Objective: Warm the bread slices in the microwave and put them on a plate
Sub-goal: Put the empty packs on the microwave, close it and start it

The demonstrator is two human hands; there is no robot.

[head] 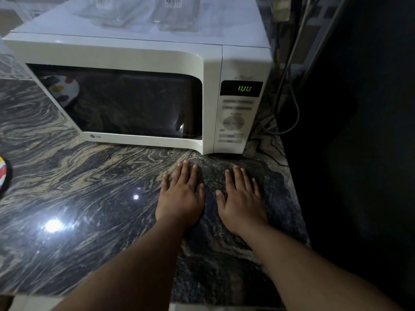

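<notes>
Apparently waiting: left hand and right hand lie flat, fingers straight and slightly apart, on the dark swirled stone surface before the shut white microwave; display lit, bread presumably inside, unseen.

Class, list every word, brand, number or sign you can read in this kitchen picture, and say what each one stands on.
"LG": bottom left of the microwave door.
"100" (digits blurred, may read otherwise): green display on the control panel.
"START": panel button, barely legible.
Other panel button labels: too small and blurred to read.
Barcode label on a clear container atop the microwave: digits unreadable.
</notes>
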